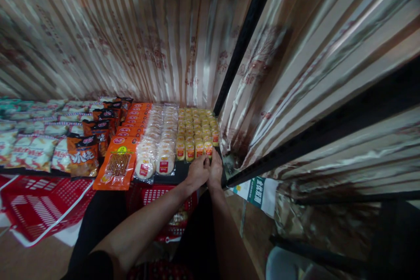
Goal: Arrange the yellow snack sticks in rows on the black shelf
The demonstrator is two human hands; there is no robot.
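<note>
Both my hands meet at the front edge of a dark shelf (pixel 179 178). My left hand (pixel 197 172) is curled, its fingers closed at the front of a stack of clear packs of small yellow round cakes (pixel 196 131). My right hand (pixel 215 169) lies against it, fingers bent onto the same front pack. Left of them lie packs of white round cakes (pixel 157 144) and orange flat packets (pixel 118 162).
Brown and red-white snack bags (pixel 82 154) fill the shelf's left side. Red plastic baskets (pixel 36 210) stand on the floor below the shelf. A striped shiny curtain (pixel 138 30) hangs behind, and a black frame post (pixel 243 39) rises right of the cakes.
</note>
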